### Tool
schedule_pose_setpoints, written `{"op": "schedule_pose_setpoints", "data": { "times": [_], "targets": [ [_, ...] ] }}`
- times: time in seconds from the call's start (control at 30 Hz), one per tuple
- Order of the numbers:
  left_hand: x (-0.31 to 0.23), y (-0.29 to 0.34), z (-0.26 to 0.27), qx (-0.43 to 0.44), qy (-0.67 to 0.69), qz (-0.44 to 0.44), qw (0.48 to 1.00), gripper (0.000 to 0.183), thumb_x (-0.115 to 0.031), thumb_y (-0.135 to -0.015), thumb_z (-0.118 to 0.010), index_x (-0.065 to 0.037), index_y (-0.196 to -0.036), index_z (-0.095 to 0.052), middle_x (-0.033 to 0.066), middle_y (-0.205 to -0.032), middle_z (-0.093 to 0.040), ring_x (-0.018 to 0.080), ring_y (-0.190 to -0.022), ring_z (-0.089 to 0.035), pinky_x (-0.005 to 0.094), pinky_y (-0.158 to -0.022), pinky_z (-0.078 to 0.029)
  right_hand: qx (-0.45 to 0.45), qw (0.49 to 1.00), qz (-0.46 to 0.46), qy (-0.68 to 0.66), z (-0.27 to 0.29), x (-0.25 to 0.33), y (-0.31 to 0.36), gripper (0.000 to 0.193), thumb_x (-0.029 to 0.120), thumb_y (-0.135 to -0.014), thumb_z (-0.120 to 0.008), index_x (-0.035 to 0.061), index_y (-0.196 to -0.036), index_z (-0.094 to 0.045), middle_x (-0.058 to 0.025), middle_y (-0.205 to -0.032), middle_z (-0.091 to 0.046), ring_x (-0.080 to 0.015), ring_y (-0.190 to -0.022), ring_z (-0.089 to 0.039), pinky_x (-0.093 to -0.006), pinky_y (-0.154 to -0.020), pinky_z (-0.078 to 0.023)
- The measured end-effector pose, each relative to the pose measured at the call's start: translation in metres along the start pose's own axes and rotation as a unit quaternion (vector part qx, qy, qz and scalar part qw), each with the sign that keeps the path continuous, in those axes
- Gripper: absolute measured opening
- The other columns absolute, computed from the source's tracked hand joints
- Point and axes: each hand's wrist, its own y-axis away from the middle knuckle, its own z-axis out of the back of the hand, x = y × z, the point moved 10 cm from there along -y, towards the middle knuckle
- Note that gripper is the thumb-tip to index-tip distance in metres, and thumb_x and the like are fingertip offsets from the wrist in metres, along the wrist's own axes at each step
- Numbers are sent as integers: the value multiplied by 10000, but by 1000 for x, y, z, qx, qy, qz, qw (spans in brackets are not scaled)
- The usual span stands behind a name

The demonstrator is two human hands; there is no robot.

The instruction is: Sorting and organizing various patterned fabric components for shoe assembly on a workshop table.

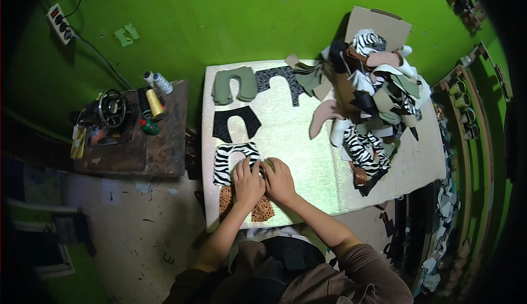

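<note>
Both hands rest at the near left part of a white table. Under the stretched fingers of my left hand (250,184) lies a U-shaped zebra-print piece (222,164), partly covered by that hand. My right hand (280,181) is at the right end of this piece, fingers extended and tips on or beside its edge. Closer to me is a leopard-print piece (263,210), its middle hidden by my left hand and forearm. Beyond the zebra print lie a black U-shaped piece (221,126), a stack of green U-shaped pieces (222,87) and a grey patterned piece (296,87).
A heap of mixed cut pieces (379,92) covers the right side of the table (321,194), with a pink piece (323,118) at its left. A sewing machine (112,109) and thread spools (155,106) stand left. Shelves with sandals (466,114) line the right wall.
</note>
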Motion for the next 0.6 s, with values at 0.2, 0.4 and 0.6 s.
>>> {"op": "schedule_pose_setpoints", "data": {
  "times": [0.2, 0.4, 0.6],
  "targets": [
    [-73, -7, -28, 15, 70, -77, 994, 355, -124, -740, -527, -11, -1076, -552, 171, -1158, -463, 326, -1127, -404, 447, -954, -293, -7, 1000, -24, 10, 55, -43, 45, 301, 106, -762, -563, 18, -1050, -552, -158, -1017, -532, -310, -965, -508, -399, -838, -395],
    [-143, -33, -53, 33, 114, -98, 988, 331, -127, -739, -556, -45, -1059, -559, 121, -1092, -512, 281, -1037, -471, 405, -893, -350, -1, 999, -38, 14, 110, -100, 58, 299, 70, -722, -583, 19, -1016, -565, -141, -986, -529, -305, -963, -495, -401, -835, -389],
    [-200, -56, -92, 76, 154, -36, 984, 301, -135, -756, -554, -55, -1046, -568, 101, -1050, -538, 269, -983, -510, 387, -857, -380, -67, 984, -54, 154, 178, -180, 51, 361, 106, -680, -606, -3, -1020, -547, -156, -1016, -505, -335, -1043, -444, -440, -885, -347]
  ]
}}
